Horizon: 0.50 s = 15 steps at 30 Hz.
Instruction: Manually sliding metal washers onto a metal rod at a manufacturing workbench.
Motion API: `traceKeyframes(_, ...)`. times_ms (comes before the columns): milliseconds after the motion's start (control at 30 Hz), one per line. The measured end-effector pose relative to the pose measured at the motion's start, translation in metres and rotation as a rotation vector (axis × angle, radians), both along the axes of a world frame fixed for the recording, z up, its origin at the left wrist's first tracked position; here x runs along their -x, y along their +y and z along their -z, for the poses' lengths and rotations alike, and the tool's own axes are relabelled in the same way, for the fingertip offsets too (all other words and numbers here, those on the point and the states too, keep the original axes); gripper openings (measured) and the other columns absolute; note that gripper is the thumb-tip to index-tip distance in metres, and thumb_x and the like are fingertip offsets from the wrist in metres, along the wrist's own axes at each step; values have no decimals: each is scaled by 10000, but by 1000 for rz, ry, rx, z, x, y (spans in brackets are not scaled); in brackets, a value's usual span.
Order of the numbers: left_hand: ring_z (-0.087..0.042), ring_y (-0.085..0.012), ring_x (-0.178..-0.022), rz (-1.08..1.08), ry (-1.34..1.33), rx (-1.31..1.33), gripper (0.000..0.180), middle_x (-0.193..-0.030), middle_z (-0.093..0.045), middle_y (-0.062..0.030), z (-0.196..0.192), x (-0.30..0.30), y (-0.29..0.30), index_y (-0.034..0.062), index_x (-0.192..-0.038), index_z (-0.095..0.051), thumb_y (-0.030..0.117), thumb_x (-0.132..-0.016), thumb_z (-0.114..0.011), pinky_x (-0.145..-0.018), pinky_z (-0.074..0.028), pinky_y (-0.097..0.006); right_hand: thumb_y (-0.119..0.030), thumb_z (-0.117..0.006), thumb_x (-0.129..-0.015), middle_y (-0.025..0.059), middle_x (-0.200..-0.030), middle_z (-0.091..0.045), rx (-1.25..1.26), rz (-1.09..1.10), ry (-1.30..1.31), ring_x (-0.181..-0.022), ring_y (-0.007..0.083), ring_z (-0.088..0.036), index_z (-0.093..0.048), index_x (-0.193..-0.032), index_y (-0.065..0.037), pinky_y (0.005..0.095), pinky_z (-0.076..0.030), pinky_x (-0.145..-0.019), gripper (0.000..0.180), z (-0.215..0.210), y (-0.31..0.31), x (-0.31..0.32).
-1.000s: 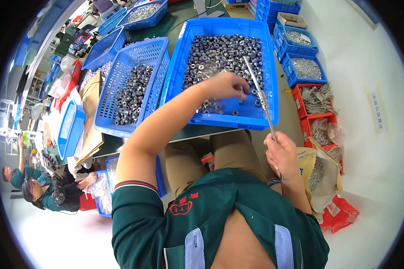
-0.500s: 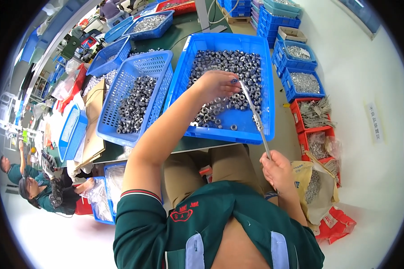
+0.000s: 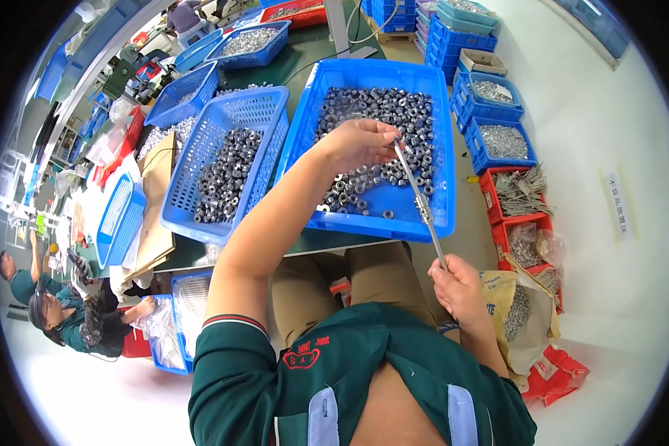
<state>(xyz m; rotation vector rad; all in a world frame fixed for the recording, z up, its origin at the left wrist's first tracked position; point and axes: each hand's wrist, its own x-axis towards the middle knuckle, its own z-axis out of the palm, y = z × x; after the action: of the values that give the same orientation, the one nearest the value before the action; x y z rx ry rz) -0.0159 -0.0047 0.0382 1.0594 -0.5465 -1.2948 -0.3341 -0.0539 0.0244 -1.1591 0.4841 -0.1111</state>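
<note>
My right hand [image 3: 459, 286] is closed round the lower end of a thin metal rod [image 3: 407, 175] with a thicker collar partway along. The rod slants up and left over a blue bin [image 3: 440, 134] holding many loose metal nuts [image 3: 372, 100]. At the rod's upper tip, my left hand [image 3: 360, 145] has its thumb and fingers drawn together. Whatever lies between those fingertips is too small or hidden to name. Left of this bin stands a blue perforated basket [image 3: 273, 130], with more nuts [image 3: 227, 175] heaped inside.
Cardboard [image 3: 154, 193] and a small blue basket [image 3: 119, 223] lie farther left on the green table [image 3: 312, 244]. Blue crates [image 3: 502, 141] and red bins [image 3: 509, 189] line the right wall. A sack [image 3: 543, 320] stands near my right arm. Two people [image 3: 74, 312] sit at left.
My left fingers have shifted slightly right and down at the rod's tip; the thumb now shows on top. The right hand and rod have moved slightly downward.
</note>
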Motion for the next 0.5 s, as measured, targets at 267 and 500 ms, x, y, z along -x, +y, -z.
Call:
traceKeyframes(267, -636, -227, -917, 89, -127, 198, 158, -948, -654, -126, 0, -7, 2, 32, -968, -622, 106, -830, -639, -800, -516, -324, -135, -500, -914, -62, -530, -357, -129, -2, -43, -384, 9, -287, -504, -872, -9, 161, -239, -354, 132, -15, -2, 3)
traceKeyframes(500, -610, -188, -963, 433, -133, 71, 475, -1063, -629, -144, -3, 27, -4, -11, -1159, -545, 178, -760, -719, -825, -488, -264, -136, -497, -914, -53, -535, -362, -141, 29, -76, -386, 10, -300, -498, -867, -12, 161, -247, -350, 132, -7, -1, -23)
